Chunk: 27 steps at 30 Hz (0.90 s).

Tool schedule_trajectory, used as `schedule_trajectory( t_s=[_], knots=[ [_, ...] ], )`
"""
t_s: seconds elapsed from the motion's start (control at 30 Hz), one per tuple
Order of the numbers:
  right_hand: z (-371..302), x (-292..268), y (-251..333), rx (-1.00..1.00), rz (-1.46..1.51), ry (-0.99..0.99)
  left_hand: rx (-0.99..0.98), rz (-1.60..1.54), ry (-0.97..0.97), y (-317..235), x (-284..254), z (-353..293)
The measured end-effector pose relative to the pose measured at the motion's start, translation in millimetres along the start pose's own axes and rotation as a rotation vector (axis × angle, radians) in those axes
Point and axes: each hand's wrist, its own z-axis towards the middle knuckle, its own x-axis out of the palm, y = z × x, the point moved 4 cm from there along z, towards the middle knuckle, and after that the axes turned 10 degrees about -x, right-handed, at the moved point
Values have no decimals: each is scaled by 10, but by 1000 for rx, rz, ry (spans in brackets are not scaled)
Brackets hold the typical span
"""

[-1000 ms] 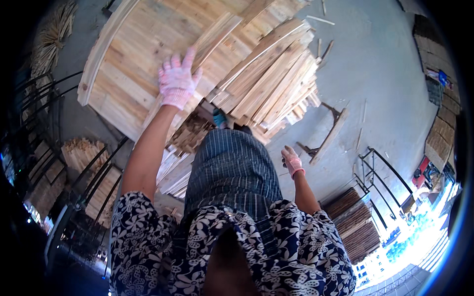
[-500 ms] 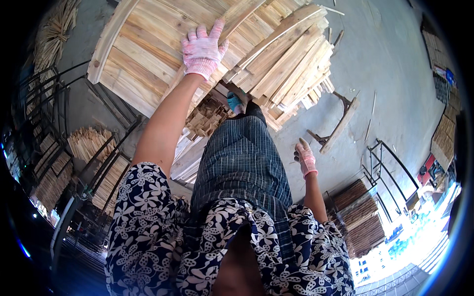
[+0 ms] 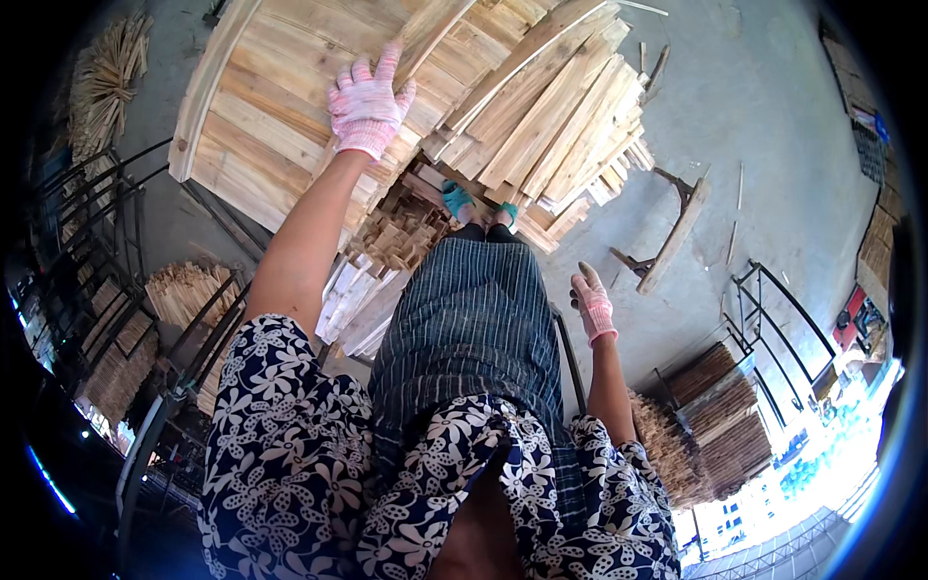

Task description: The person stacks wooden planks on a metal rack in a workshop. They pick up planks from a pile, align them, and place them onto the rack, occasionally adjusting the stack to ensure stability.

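Note:
My left hand [image 3: 367, 106], in a pink and white knitted glove, lies with spread fingers on a wide panel of pale wooden boards [image 3: 266, 116]. Its fingertips are beside a raised wooden strip [image 3: 433, 37] that crosses the boards. A thicker curved wooden piece [image 3: 198, 106] edges the panel on the left. Loose wooden slats [image 3: 570, 111] are heaped to the right of the panel. Down at my side hangs my right hand [image 3: 593, 307], in a matching glove. One digit is stretched out and the others bend loosely; nothing shows in it.
Short wood offcuts [image 3: 401, 232] and pale boards [image 3: 362, 304] lie low beside my legs. A wooden trestle-like piece [image 3: 677, 237] rests on the grey floor to the right. Black metal frames [image 3: 788, 314] and bundled sticks [image 3: 720, 411] stand around.
My left hand has shifted slightly left and up in view, still spread on the panel. My right hand stays low at my side. Both feet, in teal slippers, now show below the slats.

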Motion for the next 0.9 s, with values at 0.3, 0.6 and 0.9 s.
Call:
schedule_trajectory(
  t_s=[0.3, 0.6, 0.9],
  knots=[
    [450, -159, -109, -17, -38, 58, -10, 24, -41, 7, 64, 0],
    [1041, -364, 140, -21, 33, 105, -28, 57, -24, 27, 95, 22],
    [2281, -262, -541, -113, -68, 22, 34, -60, -42, 306, 182, 69]
  ],
)
